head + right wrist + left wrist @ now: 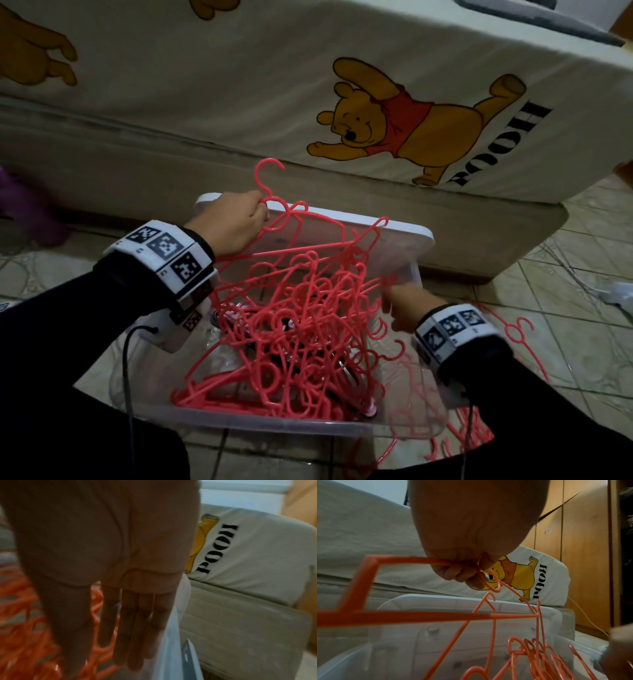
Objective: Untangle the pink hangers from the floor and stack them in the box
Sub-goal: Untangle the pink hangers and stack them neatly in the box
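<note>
A clear plastic box (308, 426) on the floor holds a tangled heap of pink hangers (301, 329). My left hand (236, 222) grips one pink hanger (301, 222) by its neck just below the hook, above the box's far end; the left wrist view shows my fingers (462, 573) curled round that hanger (419, 615). My right hand (407, 308) is at the box's right side with straight fingers (135, 622) beside the heap (25, 615), holding nothing that I can see. More pink hangers (513, 332) lie on the floor to the right.
The box's white lid (404, 233) leans behind the box against a mattress (308, 85) with a bear-print sheet. Tiled floor (565, 257) runs to the right, with a white cable (582, 284) on it. A purple thing (24, 205) lies at far left. Wooden wardrobe doors (582, 547) stand beyond.
</note>
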A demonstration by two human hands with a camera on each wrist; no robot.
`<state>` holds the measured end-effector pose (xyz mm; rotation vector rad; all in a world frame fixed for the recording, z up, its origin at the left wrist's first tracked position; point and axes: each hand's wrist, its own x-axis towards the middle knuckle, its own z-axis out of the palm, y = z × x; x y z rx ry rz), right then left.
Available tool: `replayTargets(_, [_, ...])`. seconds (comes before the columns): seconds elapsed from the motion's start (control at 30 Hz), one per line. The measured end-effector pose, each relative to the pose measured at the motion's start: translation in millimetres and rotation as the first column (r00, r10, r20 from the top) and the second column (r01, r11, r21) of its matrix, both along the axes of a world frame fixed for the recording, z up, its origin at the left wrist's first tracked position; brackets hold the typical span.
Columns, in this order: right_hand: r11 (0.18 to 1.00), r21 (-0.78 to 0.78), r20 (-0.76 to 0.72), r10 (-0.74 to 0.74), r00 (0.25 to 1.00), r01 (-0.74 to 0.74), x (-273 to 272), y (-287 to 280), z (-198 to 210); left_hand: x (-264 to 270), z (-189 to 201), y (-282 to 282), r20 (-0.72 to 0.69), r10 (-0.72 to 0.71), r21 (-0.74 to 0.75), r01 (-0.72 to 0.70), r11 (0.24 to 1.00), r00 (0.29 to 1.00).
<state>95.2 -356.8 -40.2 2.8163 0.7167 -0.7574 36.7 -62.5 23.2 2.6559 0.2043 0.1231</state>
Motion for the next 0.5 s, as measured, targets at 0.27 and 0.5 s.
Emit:
replayTargets(0.27, [0.979, -0.167, -0.04, 0.111, 0.993, -0.117, -10.8, -0.2, -35.0, 0.9, -5.0, 1.5, 0.015, -0.035, 0.013, 0.035, 0.999, 0.999])
replayTargets(0.5, [0.982, 0.03, -0.074, 0.191, 0.979, -0.189, -4.0, 8.4, 2.6, -0.3, -0.6, 6.2, 0.055, -0.004, -0.005, 0.004, 1.0, 0.999])
